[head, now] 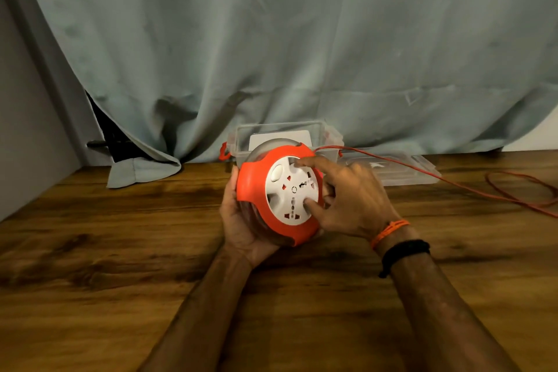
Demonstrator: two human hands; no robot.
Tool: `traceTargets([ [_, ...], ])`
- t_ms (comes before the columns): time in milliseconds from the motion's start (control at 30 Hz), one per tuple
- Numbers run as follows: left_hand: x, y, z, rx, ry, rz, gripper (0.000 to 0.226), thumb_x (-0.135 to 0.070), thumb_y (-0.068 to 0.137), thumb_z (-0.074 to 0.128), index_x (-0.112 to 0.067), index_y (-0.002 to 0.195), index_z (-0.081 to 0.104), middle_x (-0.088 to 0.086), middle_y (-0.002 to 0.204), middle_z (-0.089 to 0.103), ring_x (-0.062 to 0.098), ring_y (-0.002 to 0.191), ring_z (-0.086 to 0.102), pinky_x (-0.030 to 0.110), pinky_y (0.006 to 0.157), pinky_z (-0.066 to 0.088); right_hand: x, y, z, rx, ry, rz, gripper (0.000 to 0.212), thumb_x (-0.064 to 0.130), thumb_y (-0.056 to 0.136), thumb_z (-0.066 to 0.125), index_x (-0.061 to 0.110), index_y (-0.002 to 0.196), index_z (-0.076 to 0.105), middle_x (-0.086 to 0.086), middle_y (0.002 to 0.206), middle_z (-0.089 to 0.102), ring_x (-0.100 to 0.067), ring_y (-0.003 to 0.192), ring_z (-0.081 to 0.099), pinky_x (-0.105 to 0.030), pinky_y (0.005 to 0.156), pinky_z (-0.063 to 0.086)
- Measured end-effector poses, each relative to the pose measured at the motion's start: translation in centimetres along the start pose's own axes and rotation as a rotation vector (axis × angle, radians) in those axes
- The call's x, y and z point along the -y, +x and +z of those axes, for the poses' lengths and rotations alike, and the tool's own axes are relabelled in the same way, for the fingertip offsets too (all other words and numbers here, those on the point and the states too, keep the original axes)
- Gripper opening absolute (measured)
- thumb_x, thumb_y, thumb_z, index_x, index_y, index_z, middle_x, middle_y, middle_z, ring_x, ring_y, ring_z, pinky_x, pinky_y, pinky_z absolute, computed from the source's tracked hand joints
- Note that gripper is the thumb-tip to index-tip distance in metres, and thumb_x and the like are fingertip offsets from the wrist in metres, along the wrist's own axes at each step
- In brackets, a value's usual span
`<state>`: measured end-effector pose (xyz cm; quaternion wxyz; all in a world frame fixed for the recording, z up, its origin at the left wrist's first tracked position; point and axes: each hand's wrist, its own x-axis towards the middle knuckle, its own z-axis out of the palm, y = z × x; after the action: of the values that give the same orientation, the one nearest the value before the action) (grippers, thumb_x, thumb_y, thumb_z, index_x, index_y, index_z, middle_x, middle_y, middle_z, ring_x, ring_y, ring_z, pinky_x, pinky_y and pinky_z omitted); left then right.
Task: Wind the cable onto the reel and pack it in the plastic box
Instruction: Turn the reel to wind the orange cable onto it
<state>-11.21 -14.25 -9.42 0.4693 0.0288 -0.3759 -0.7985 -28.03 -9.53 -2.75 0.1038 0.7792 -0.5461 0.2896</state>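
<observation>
A round orange reel [253,187] with a white socket face is held above the wooden table [120,251], tilted toward me. My left hand [238,226] cups its underside and left rim. My right hand [350,199] lies on the white face, thumb and forefinger pressed into its recesses. An orange cable [453,183] runs from the reel's top right across the table and loops at the right edge. Behind the reel stands an open clear plastic box [271,133] with orange latches.
The box's clear lid [401,169] lies flat to the right of the box, under the cable. A grey-green curtain [271,39] hangs along the back of the table, its hem bunched at the left. A grey wall stands at the far left.
</observation>
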Motion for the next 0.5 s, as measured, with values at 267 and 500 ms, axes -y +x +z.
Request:
traceTargets([
  [267, -0.2, -0.2, 0.1, -0.011, -0.024, -0.024, 0.077, -0.076, 0.082, 0.043, -0.021, 0.131, 0.066, 0.016, 0.132, 0.065, 0.038, 0.118, 0.064, 0.059, 0.088, 0.053, -0.2, -0.2, 0.9, -0.093, -0.055, -0.029, 0.07, 0.045, 0.066, 0.072, 0.041, 0.132, 0.05, 0.002, 0.078, 0.07, -0.029, 0.081, 0.064, -0.039, 0.077, 0.052],
  [500, 0.1, -0.1, 0.7, -0.113, 0.019, 0.029, 0.082, -0.073, 0.078, 0.047, -0.018, 0.139, 0.058, 0.019, 0.137, 0.061, 0.04, 0.122, 0.06, 0.059, 0.097, 0.05, 0.7, -0.4, 2.1, -0.116, -0.045, 0.181, 0.066, 0.081, 0.054, 0.054, 0.028, 0.091, 0.065, 0.001, 0.09, 0.07, -0.024, 0.089, 0.063, -0.034, 0.08, 0.046],
])
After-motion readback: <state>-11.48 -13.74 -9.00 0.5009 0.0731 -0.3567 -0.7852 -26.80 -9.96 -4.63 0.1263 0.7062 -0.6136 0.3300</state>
